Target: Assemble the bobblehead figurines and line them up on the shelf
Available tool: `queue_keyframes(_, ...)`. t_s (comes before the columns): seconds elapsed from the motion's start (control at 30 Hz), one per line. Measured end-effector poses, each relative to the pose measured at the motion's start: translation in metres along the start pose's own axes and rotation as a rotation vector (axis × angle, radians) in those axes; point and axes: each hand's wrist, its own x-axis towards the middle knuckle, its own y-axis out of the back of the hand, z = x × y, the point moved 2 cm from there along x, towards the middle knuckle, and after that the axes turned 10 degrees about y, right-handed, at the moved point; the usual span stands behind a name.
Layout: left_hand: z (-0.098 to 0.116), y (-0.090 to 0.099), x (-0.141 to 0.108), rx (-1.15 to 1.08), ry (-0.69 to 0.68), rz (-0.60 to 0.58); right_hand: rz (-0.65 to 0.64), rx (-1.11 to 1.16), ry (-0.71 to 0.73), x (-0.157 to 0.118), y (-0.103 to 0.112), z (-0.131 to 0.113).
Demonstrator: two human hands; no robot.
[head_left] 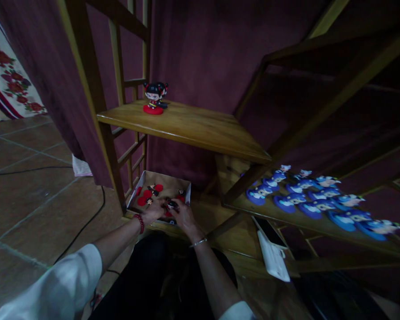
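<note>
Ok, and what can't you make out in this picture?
All in the head view:
Handled figurine: the left hand and right hand cover part of it, so which grips it is unclear.
Box: those hands hide part of its near side.
Rear figurine on the upper shelf: mostly behind the front figurine.
Blue figurines: details blurred, too small.

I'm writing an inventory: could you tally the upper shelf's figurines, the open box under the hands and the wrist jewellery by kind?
Black-haired figurines on upper shelf: 2
Open cardboard box: 1
Red beaded bracelet: 1
Silvery bangle: 1
Total: 5
</note>
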Motion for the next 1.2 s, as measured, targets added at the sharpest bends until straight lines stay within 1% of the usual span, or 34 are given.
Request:
queue_keyframes(0.13, 0.006, 0.001, -0.011, -0.13, -0.025, -0.054, 0.018, 0.119, -0.074, -0.007, 0.013, -0.014)
queue_keyframes(0.2, 0.012, 0.003, -0.018, -0.159, -0.061, -0.068, 0.04, 0.156, -0.078, -0.01, 0.021, -0.024)
queue_keyframes(0.4, 0.032, 0.008, -0.047, -0.207, -0.164, -0.085, 0.101, 0.197, -0.021, -0.014, 0.038, -0.049)
queue_keyframes(0.57, 0.051, 0.013, -0.073, -0.229, -0.216, -0.125, 0.155, 0.114, 0.048, -0.019, 0.053, -0.066)
queue_keyframes(0.77, 0.071, 0.021, -0.102, -0.229, -0.243, -0.153, 0.142, 0.111, 0.075, -0.031, 0.08, -0.102)
queue_keyframes(0.9, 0.081, 0.026, -0.121, -0.273, -0.246, -0.155, 0.129, 0.211, 0.11, -0.037, 0.091, -0.122)
queue_keyframes(1.0, 0.089, 0.031, -0.138, -0.288, -0.25, -0.147, 0.144, 0.305, 0.119, -0.039, 0.096, -0.131)
queue_keyframes(1.1, 0.098, 0.037, -0.155, -0.289, -0.28, -0.134, 0.136, 0.39, 0.124, -0.041, 0.101, -0.139)
queue_keyframes(1.2, 0.107, 0.043, -0.171, -0.283, -0.298, -0.139, 0.142, 0.441, 0.158, -0.043, 0.109, -0.15)
